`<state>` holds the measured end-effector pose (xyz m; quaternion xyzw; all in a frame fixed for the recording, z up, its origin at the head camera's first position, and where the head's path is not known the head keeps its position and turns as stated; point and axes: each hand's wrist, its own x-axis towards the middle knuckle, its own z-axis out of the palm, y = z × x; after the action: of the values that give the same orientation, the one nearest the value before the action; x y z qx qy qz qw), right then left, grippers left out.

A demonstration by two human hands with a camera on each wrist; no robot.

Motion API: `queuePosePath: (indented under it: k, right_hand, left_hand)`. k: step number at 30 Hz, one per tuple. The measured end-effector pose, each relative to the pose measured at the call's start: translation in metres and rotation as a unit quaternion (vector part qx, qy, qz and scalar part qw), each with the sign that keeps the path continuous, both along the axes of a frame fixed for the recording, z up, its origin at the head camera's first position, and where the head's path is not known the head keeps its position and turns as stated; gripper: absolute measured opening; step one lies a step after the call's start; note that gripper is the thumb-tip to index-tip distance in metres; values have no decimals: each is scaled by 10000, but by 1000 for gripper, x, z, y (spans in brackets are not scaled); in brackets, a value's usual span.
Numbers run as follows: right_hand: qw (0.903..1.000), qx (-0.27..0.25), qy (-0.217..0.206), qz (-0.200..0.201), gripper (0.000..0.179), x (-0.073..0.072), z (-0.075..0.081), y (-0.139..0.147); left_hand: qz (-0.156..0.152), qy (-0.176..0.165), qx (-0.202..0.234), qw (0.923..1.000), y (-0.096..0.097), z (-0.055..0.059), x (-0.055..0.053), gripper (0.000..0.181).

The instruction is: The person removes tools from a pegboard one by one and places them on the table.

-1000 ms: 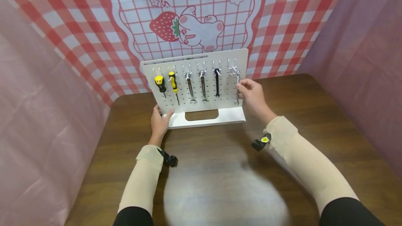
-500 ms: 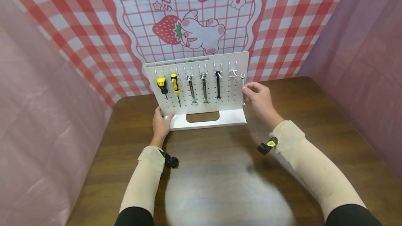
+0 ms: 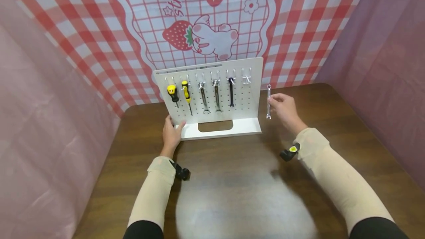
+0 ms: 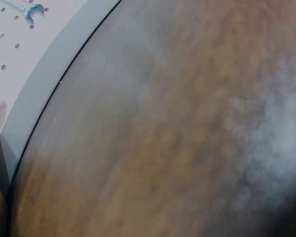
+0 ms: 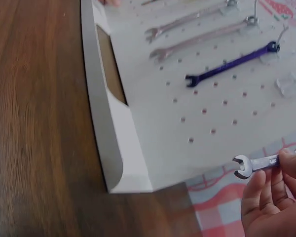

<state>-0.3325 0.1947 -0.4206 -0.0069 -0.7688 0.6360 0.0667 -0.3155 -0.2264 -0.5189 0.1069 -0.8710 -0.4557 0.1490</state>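
A white pegboard stand stands upright at the back of the table. My left hand grips its lower left corner, thumb over the front of the base. Just past the board's right edge, my right hand pinches a small silver combination wrench between thumb and fingers, upright and apart from the board. In the right wrist view the wrench's open end points toward the board. The rightmost hook carries no tool. A dark combination wrench hangs beside that hook.
Two silver wrenches and two yellow-and-black screwdrivers hang on the other hooks. Under the stand is a brown wooden table. A red-and-white checked cloth hangs behind, with pink curtains at both sides.
My right hand has drawn the small silver wrench off to the right, from in front of the board to beyond its edge. My left hand has kept its grip on the board's corner.
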Motion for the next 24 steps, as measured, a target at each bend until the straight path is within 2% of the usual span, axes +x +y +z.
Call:
queuePosePath:
  k: [4,7,11,18,24]
  right_hand:
    - [9979,430,-487,71,30,-3,-9,8]
    - [9928,817,-853,184,30,-7,-17,14]
    - [9859,1178,-1141,337,30,-12,-31,20]
    - [9780,1591,-1261,474,31,-17,-52,26]
    - [9733,1865,-1261,453,26,-22,-61,26]
  left_hand:
    - [0,32,-31,10000,-1,-1,1,73]
    - [-1,37,-46,10000,-1,0,1,72]
    - [-12,34,-28,10000,0,1,2,72]
    - [9,-32,7,10000,2,1,3,71]
    - [17,36,-2,10000,1,3,3,71]
